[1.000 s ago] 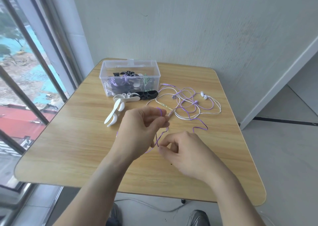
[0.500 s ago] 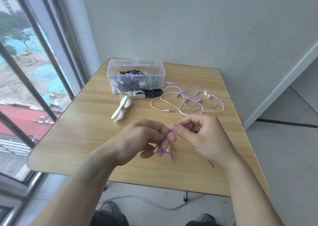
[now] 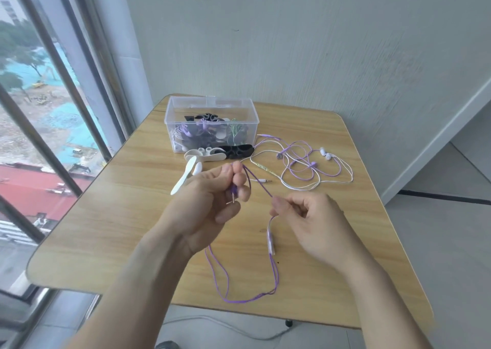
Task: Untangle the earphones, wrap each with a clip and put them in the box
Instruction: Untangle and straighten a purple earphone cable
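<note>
My left hand pinches the plug end of a purple earphone cable above the table, its metal jack poking out below my fingers. My right hand pinches the same cable a little to the right, just above its white inline remote. The cable runs taut between both hands and hangs in long loops toward the table's near edge. A tangle of white and purple earphones lies at the far right. The clear plastic box at the back holds wrapped earphones. White clips and a black clip lie in front of it.
The wooden table stands in a corner, with a window and metal bars on the left and a grey wall behind. A cord lies on the floor under the table's near edge.
My hands have moved apart and the left one has risen; the bunched purple cable is now drawn out, with its loops and remote hanging below.
</note>
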Available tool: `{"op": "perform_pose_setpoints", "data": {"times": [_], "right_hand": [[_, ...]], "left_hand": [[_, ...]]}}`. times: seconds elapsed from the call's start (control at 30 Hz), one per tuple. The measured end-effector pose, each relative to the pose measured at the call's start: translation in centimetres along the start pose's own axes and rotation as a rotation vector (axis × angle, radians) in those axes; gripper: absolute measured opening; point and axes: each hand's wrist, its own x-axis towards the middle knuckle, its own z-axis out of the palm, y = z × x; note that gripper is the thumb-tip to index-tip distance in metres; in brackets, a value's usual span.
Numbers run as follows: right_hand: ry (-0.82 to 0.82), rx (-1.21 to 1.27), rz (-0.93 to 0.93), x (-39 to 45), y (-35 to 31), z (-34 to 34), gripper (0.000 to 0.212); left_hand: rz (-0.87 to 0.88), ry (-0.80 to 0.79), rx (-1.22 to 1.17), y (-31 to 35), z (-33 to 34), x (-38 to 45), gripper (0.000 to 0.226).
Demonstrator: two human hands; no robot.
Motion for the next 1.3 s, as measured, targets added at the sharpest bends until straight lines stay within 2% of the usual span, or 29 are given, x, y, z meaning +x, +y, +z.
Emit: {"op": "perform_pose_setpoints", "data": {"times": [0.2, 0.27, 0.33, 0.5, 0.6, 0.67, 0.8, 0.87, 0.97, 1.1, 1.3], "right_hand": [[-0.169, -0.131, -0.025, -0.7, -1.2, 1.7, 0.027], [-0.207, -0.137, -0.048, -0.9, -1.5, 2.0, 0.024], [-0.246, -0.132, -0.057, -1.0, -1.7, 1.8, 0.022], [-0.283, -0.081, -0.086, -0.9, -1.4, 0.3, 0.027], [-0.140, 0.043, -0.069, -0.8, -1.4, -1.2, 0.020], [-0.046, 0.139, -0.050, -0.5, -1.2, -1.9, 0.026], [-0.061, 0.162, -0.072, -0.3, -0.6, -2.1, 0.038], [-0.032, 0.111, -0.066, -0.3, -0.2, -2.0, 0.036], [-0.033, 0.043, -0.049, -0.2, 0.1, -1.7, 0.028], [-0.090, 0.005, -0.038, -0.3, -0.3, -0.8, 0.027], [-0.122, -0.077, -0.009, -0.7, -0.6, 0.3, 0.029]], "left_hand": [[0.154, 0.132, 0.218, -1.3, 1.0, 0.7, 0.017], [0.221, 0.156, 0.364, -1.7, 1.2, 0.7, 0.016], [0.234, 0.123, 0.547, -2.3, 1.2, 0.8, 0.016], [0.081, -0.072, 0.959, -2.9, 1.2, 0.7, 0.022], [-0.120, -0.159, 0.835, -2.6, 1.7, 0.5, 0.027], [-0.194, -0.191, 0.750, -2.2, 2.0, 0.3, 0.026], [-0.227, -0.186, 0.590, -1.8, 2.2, 0.2, 0.014], [-0.261, -0.133, 0.500, -1.8, 2.1, 0.3, 0.026], [-0.226, -0.093, 0.322, -1.7, 2.0, 0.3, 0.035], [-0.122, -0.105, 0.130, -1.8, 2.2, 0.4, 0.028], [-0.028, -0.039, 0.130, -2.0, 2.1, 0.7, 0.024]]}}
